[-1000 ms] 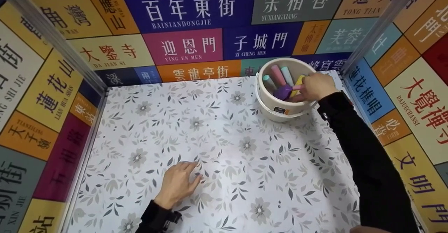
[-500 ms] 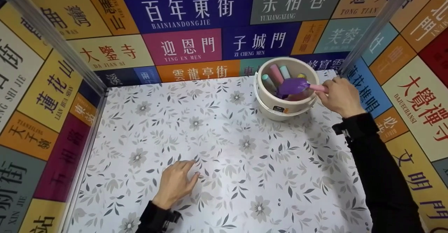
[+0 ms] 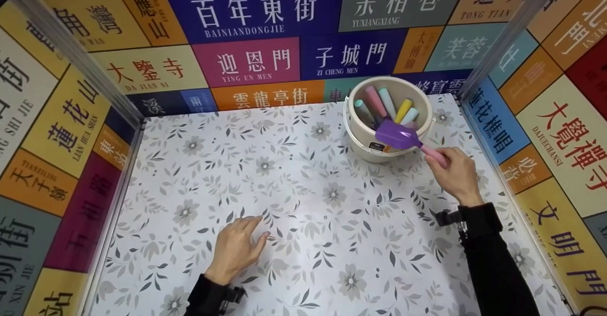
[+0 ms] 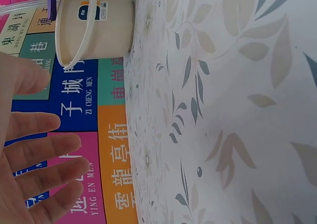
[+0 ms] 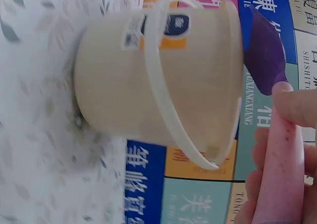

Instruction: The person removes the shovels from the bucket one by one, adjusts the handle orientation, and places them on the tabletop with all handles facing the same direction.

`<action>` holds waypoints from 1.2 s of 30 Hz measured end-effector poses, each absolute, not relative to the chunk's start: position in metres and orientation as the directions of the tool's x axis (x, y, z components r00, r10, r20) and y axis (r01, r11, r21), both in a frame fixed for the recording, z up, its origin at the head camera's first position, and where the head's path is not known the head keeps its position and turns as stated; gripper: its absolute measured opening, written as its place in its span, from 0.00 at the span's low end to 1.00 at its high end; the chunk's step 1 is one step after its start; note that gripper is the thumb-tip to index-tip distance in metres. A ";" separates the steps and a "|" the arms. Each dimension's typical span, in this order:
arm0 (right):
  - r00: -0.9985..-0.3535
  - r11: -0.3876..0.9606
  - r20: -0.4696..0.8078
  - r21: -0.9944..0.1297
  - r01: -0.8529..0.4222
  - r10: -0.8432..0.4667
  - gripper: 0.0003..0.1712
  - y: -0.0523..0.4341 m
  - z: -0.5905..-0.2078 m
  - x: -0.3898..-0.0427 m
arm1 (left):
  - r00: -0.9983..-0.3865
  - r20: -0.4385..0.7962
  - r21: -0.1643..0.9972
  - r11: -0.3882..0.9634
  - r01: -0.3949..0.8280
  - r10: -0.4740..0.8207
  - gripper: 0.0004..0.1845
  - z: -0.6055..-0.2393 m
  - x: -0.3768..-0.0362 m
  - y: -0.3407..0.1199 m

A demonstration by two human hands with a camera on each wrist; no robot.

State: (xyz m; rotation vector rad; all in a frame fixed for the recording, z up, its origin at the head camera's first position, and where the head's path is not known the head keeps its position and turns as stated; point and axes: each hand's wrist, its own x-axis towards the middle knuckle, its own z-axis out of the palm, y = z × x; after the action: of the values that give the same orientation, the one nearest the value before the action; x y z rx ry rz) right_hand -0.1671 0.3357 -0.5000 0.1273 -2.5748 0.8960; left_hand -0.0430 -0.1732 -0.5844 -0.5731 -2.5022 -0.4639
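Sensibly, the right hand (image 3: 457,174) is gripping a probably light, glossy purple-bladed spatula (image 3: 397,134) by its cylindrical pink handle (image 3: 435,155), the left hand (image 3: 237,247) hanging, fingers (image 4: 52,173) parted.

The shovel (image 3: 402,136) is purple and pink, the white tabletop (image 3: 294,188) floral

The purple spatula (image 3: 397,134) has left the bucket (image 3: 361,135).

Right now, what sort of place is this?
It looks like a little booth set up indoors, though I can't be sure. Bright walls covered in printed signs close in three sides, and a bucket stands on a flower-patterned surface.
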 end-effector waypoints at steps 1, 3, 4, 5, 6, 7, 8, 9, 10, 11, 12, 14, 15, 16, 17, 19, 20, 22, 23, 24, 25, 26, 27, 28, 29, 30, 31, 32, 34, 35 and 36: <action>-0.916 0.777 0.397 -0.594 -0.208 0.059 0.16 0.334 -0.504 -0.163 | -0.767 0.567 0.208 0.849 0.485 0.299 0.20 -0.585 -0.043 -0.173; -0.927 0.750 0.367 -0.634 -0.190 0.076 0.15 0.329 -0.511 -0.156 | -0.758 0.582 0.210 0.846 0.490 0.295 0.20 -0.585 -0.042 -0.173; -0.933 0.736 0.350 -0.652 -0.181 0.081 0.15 0.326 -0.514 -0.153 | -0.754 0.589 0.213 0.844 0.493 0.292 0.21 -0.586 -0.042 -0.173; -0.939 0.721 0.333 -0.671 -0.175 0.082 0.15 0.324 -0.516 -0.151 | -0.750 0.595 0.218 0.841 0.495 0.288 0.21 -0.586 -0.042 -0.173; -0.945 0.700 0.318 -0.693 -0.172 0.082 0.15 0.320 -0.518 -0.149 | -0.747 0.601 0.225 0.838 0.498 0.283 0.21 -0.586 -0.042 -0.173; -0.950 0.680 0.303 -0.713 -0.170 0.080 0.15 0.317 -0.520 -0.147 | -0.745 0.607 0.234 0.834 0.499 0.276 0.21 -0.586 -0.041 -0.173; -0.955 0.661 0.288 -0.732 -0.167 0.077 0.15 0.313 -0.521 -0.146 | -0.743 0.613 0.242 0.831 0.501 0.269 0.21 -0.586 -0.042 -0.172; -0.958 0.644 0.275 -0.747 -0.164 0.075 0.14 0.310 -0.522 -0.145 | -0.741 0.618 0.251 0.828 0.502 0.262 0.20 -0.586 -0.042 -0.172; -0.962 0.626 0.261 -0.764 -0.159 0.075 0.14 0.305 -0.523 -0.144 | -0.739 0.623 0.258 0.825 0.503 0.256 0.20 -0.586 -0.042 -0.172; -0.965 0.610 0.251 -0.777 -0.156 0.073 0.14 0.301 -0.523 -0.144 | -0.736 0.629 0.265 0.822 0.504 0.249 0.20 -0.585 -0.043 -0.172; -0.968 0.596 0.241 -0.789 -0.151 0.073 0.14 0.296 -0.523 -0.143 | -0.734 0.634 0.269 0.820 0.505 0.243 0.20 -0.584 -0.044 -0.171; -0.971 0.574 0.228 -0.805 -0.148 0.069 0.13 0.286 -0.522 -0.143 | -0.729 0.645 0.278 0.817 0.505 0.231 0.20 -0.581 -0.046 -0.169; -0.973 0.560 0.221 -0.815 -0.147 0.066 0.13 0.280 -0.522 -0.143 | -0.726 0.650 0.283 0.815 0.506 0.224 0.20 -0.579 -0.048 -0.168; -0.975 0.548 0.215 -0.823 -0.148 0.060 0.13 0.274 -0.522 -0.142 | -0.723 0.656 0.289 0.813 0.506 0.217 0.20 -0.576 -0.050 -0.167; -0.976 0.536 0.211 -0.831 -0.151 0.052 0.13 0.268 -0.522 -0.142 | -0.721 0.661 0.298 0.810 0.505 0.207 0.21 -0.574 -0.052 -0.165; -0.982 0.492 0.186 -0.859 -0.146 0.033 0.12 0.256 -0.521 -0.142 | -0.720 0.670 0.330 0.796 0.508 0.182 0.20 -0.568 -0.057 -0.160; -0.984 0.469 0.178 -0.871 -0.147 0.022 0.11 0.250 -0.521 -0.142 | -0.716 0.677 0.346 0.785 0.514 0.170 0.20 -0.566 -0.059 -0.157; -0.987 0.421 0.161 -0.895 -0.147 -0.003 0.11 0.238 -0.521 -0.141 | -0.707 0.692 0.380 0.761 0.526 0.143 0.20 -0.561 -0.064 -0.149; -0.988 0.394 0.153 -0.907 -0.147 -0.017 0.11 0.232 -0.521 -0.141 | -0.705 0.697 0.400 0.747 0.531 0.129 0.20 -0.559 -0.067 -0.145; -0.989 0.373 0.144 -0.916 -0.144 -0.029 0.11 0.226 -0.521 -0.141 | -0.703 0.701 0.420 0.730 0.539 0.116 0.19 -0.557 -0.069 -0.140; -0.989 0.354 0.144 -0.923 -0.149 -0.041 0.11 0.220 -0.521 -0.141 | -0.701 0.705 0.436 0.715 0.546 0.105 0.19 -0.555 -0.071 -0.135; -0.989 0.338 0.136 -0.930 -0.147 -0.057 0.11 0.215 -0.521 -0.140 | -0.701 0.707 0.453 0.700 0.551 0.094 0.19 -0.553 -0.073 -0.131; -0.989 0.318 0.127 -0.937 -0.143 -0.069 0.11 0.209 -0.521 -0.140 | -0.705 0.705 0.474 0.684 0.554 0.082 0.19 -0.551 -0.076 -0.125; -0.990 0.300 0.119 -0.944 -0.138 -0.080 0.11 0.203 -0.521 -0.138 | -0.711 0.700 0.499 0.664 0.557 0.070 0.19 -0.549 -0.078 -0.120; -0.990 0.277 0.113 -0.951 -0.134 -0.090 0.11 0.197 -0.521 -0.137 | -0.718 0.694 0.524 0.641 0.560 0.060 0.20 -0.547 -0.080 -0.115; -0.989 0.255 0.109 -0.958 -0.131 -0.101 0.10 0.192 -0.521 -0.135 | -0.724 0.688 0.549 0.618 0.563 0.049 0.20 -0.544 -0.082 -0.110; -0.988 0.225 0.106 -0.966 -0.130 -0.112 0.10 0.186 -0.521 -0.133 | -0.732 0.680 0.574 0.593 0.565 0.040 0.20 -0.543 -0.084 -0.104; -0.987 0.196 0.106 -0.972 -0.129 -0.125 0.10 0.181 -0.521 -0.131 | -0.740 0.672 0.600 0.562 0.569 0.031 0.20 -0.540 -0.086 -0.099; -0.983 0.144 0.104 -0.982 -0.126 -0.150 0.11 0.171 -0.522 -0.126 | -0.755 0.655 0.646 0.504 0.574 0.020 0.20 -0.537 -0.089 -0.088; -0.981 0.115 0.102 -0.986 -0.122 -0.165 0.11 0.167 -0.522 -0.123 | -0.765 0.644 0.668 0.474 0.574 0.019 0.20 -0.535 -0.090 -0.082; -0.978 0.093 0.104 -0.988 -0.122 -0.180 0.11 0.164 -0.523 -0.120 | -0.776 0.630 0.689 0.446 0.571 0.020 0.20 -0.534 -0.091 -0.077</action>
State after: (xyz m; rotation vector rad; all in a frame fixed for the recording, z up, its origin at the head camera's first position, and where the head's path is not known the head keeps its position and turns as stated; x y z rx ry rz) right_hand -0.1203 0.1639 -0.5233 0.3254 -2.3548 2.1204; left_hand -0.0915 -0.0770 -0.5337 -0.4931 -2.1543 -1.3221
